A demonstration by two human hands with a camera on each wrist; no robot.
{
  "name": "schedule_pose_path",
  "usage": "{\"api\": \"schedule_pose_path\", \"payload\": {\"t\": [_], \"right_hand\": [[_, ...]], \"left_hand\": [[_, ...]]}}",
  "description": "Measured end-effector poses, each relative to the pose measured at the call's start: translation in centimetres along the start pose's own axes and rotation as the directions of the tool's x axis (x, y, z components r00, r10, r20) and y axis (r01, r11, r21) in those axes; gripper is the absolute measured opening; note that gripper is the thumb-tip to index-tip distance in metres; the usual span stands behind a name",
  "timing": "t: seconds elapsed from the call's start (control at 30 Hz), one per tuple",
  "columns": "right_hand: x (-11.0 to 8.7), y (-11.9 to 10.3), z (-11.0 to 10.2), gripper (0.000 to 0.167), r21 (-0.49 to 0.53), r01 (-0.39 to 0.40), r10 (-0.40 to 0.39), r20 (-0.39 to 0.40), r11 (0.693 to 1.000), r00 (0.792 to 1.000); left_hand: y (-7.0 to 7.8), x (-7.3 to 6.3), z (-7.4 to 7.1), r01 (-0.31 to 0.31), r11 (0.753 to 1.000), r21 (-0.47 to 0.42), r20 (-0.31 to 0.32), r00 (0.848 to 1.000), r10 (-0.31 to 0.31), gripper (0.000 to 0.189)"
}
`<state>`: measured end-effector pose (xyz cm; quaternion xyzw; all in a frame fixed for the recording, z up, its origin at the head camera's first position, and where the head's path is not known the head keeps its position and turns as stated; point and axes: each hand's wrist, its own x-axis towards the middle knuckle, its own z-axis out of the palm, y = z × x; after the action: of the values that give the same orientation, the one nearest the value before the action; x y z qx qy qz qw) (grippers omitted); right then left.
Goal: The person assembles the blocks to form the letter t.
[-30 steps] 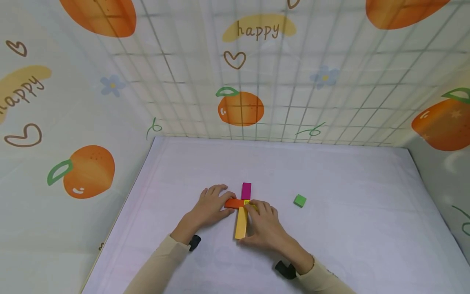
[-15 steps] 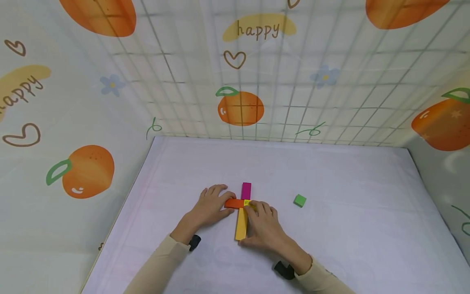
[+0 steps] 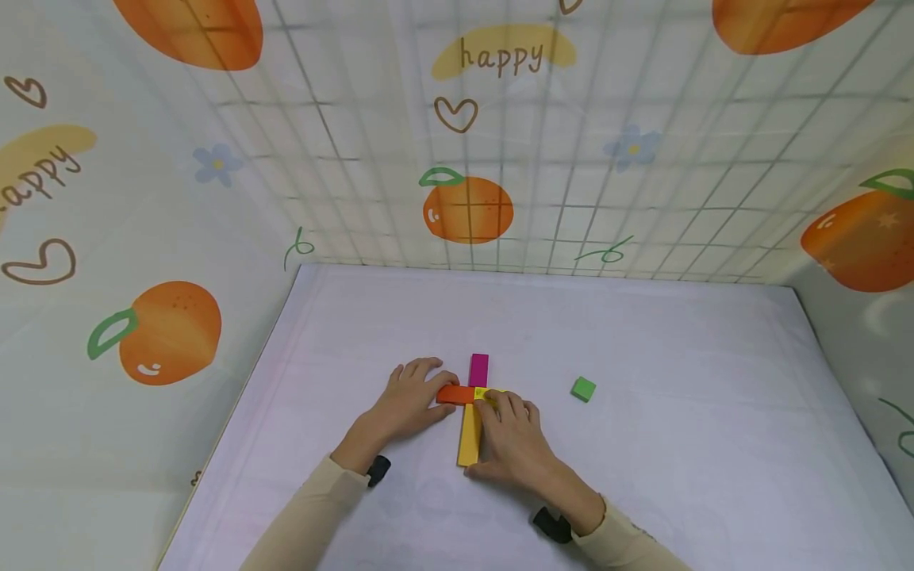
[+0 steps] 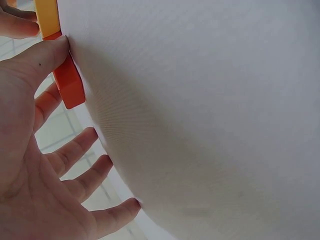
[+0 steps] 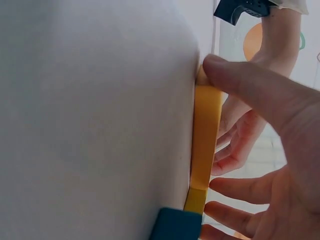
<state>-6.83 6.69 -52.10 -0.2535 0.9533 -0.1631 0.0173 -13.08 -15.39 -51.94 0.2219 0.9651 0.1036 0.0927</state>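
Several coloured blocks lie joined in a cross on the white table. My left hand (image 3: 408, 400) pinches the orange-red block (image 3: 455, 394), the cross's left arm, between thumb and index finger; its other fingertips touch the table in the left wrist view. With thumb at the near end and index finger near the far end, my right hand (image 3: 517, 440) holds the long yellow-orange block (image 3: 469, 436). At the centre sits a bright yellow block (image 3: 480, 392), partly under my right fingers. A magenta block (image 3: 479, 370) points away from me. The right wrist view shows a teal block (image 5: 175, 225), hidden from the head.
A small green block (image 3: 583, 389) lies apart to the right of the cross. The white table (image 3: 678, 444) meets a printed cloth wall (image 3: 357, 198) at the back and sides. Each wrist carries a black camera (image 3: 552, 524).
The right hand has shifted very slightly, and a little more yellow shows by its fingertips. The left hand and the blocks have hardly moved.
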Motion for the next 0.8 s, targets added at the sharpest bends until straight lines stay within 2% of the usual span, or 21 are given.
{"api": "schedule_pose_path", "payload": {"t": [0.47, 0.8], "right_hand": [[-0.01, -0.04, -0.06, 0.099, -0.028, -0.004, 0.005, 0.012, 1.0, 1.0], [-0.1, 0.06, 0.05, 0.099, -0.034, 0.025, -0.025, -0.007, 0.999, 1.0]], "left_hand": [[-0.08, 0.05, 0.14, -0.004, 1.0, -0.006, 0.002, 1.0, 0.004, 0.045], [-0.11, 0.04, 0.2, -0.006, 1.0, -0.008, -0.002, 1.0, 0.006, 0.045]]}}
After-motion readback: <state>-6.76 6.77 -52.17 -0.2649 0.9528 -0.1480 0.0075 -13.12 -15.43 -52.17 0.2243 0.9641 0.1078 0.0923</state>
